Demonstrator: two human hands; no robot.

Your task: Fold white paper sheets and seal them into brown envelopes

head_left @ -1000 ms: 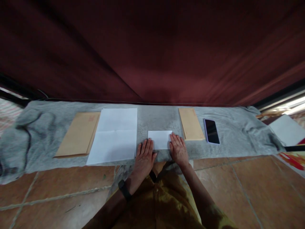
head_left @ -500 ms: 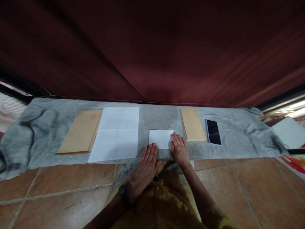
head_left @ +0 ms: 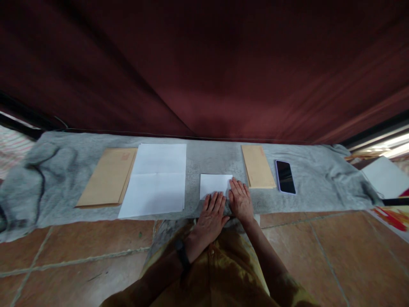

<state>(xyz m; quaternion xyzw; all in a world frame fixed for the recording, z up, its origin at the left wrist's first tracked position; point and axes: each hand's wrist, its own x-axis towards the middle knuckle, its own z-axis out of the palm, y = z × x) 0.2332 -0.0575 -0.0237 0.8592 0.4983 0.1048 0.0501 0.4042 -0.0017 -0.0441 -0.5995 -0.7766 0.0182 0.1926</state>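
Observation:
A small white folded paper [head_left: 214, 184] lies flat on the grey cloth in front of me. My left hand [head_left: 211, 215] rests flat over its near edge, fingers stretched forward. At the paper's right edge lies my right hand [head_left: 240, 200], palm down with the fingers extended. Neither hand grasps anything. Left of the small paper is a stack of large white sheets [head_left: 156, 179] with a crease across the middle. A few brown envelopes [head_left: 258, 166] lie just beyond my right hand.
A thicker pile of brown envelopes [head_left: 107, 177] sits left of the white sheets. On the right is a phone [head_left: 285, 177] in a purple case. The grey cloth [head_left: 329, 183] covers a narrow surface before a dark red curtain [head_left: 204, 85]. Below is a tiled floor [head_left: 105, 277].
My left hand has slid to the right along the near edge of the small paper, closer to my right hand. My right hand has stayed almost in place.

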